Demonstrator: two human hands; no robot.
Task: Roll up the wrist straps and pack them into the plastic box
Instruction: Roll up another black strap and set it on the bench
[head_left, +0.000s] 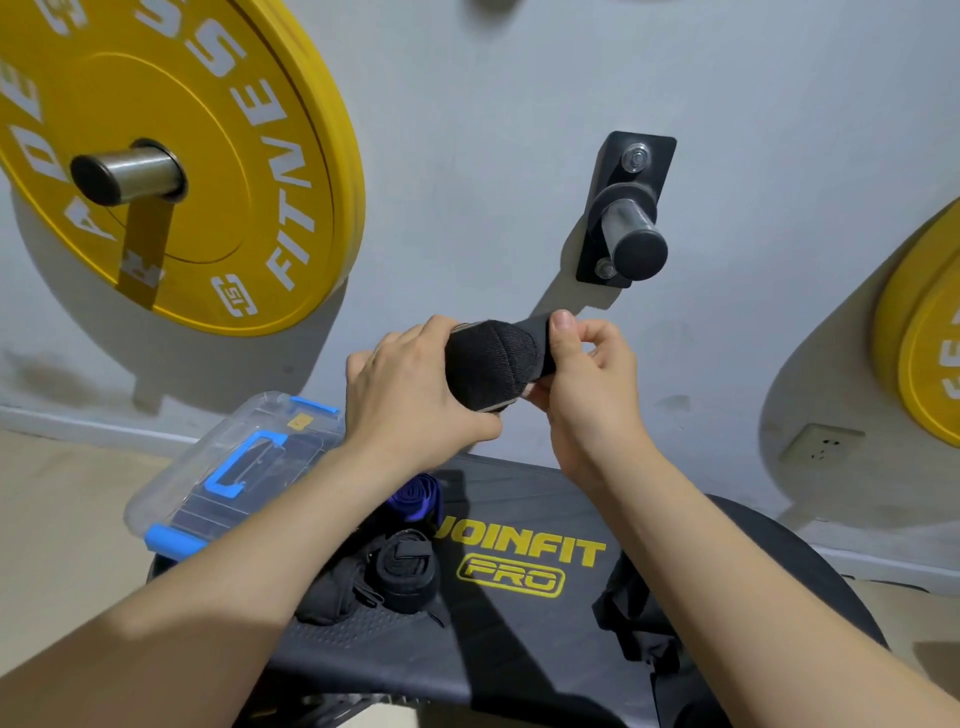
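- Far left, on the wall: yellow weight plate (171, 156), well apart from the work.
- Low left, at the desk's far corner: clear plastic box (171, 499) with blue latches, lid apparently on, dark things inside. Probably needs a free hand to open, and releasing an unfastened roll for that risks it springing loose.
- Left hand (410, 384): fingers curled round the left side of the black wrist strap roll (491, 364), held in the air above the desk (519, 639) and apart from the box.
- Right hand (592, 384): thumb and fingers pinching the strap's loose tail at the roll's right side. Slack here, or a skewed last wrap, would likely leave a baggy roll, too bulky to pack neatly.
- Under the forearms, on the desk: purple strap (415, 493) and rolled black strap (402, 566), near the box. Could get swept off by a lowered left forearm.
- Further right on the desk: crumpled black fabric (639, 613), kind unclear.
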